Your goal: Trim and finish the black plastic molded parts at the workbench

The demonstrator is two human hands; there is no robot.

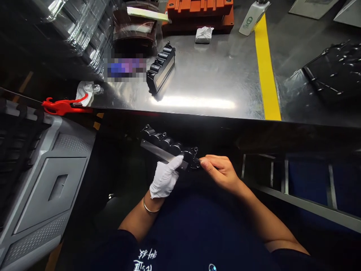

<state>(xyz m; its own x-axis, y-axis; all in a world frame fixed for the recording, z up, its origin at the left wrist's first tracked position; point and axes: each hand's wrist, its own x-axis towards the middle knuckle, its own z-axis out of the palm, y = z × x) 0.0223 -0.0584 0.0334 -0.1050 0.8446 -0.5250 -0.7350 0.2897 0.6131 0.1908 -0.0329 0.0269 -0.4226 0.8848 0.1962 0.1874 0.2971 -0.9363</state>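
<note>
My left hand point(166, 178), in a white glove, grips a black moulded part point(166, 142) with a row of rounded hollows and a flat metal strip along its near side. The thumb lies over the strip's right end, and the part tilts down to the right in front of the bench. My bare right hand point(218, 169) pinches the part's right end between thumb and finger; anything small between those fingertips is hidden. A similar black part with a pale strip point(161, 70) stands on the metal bench point(208, 75).
An orange block fixture point(200, 17), a folded white wipe point(204, 34) and a white bottle point(252, 18) are at the back. Yellow tape point(266, 71) crosses the bench. Wrapped trays point(81, 30) and a red air gun point(63, 106) lie left, above a grey crate point(47, 188). Black parts point(335, 71) sit right.
</note>
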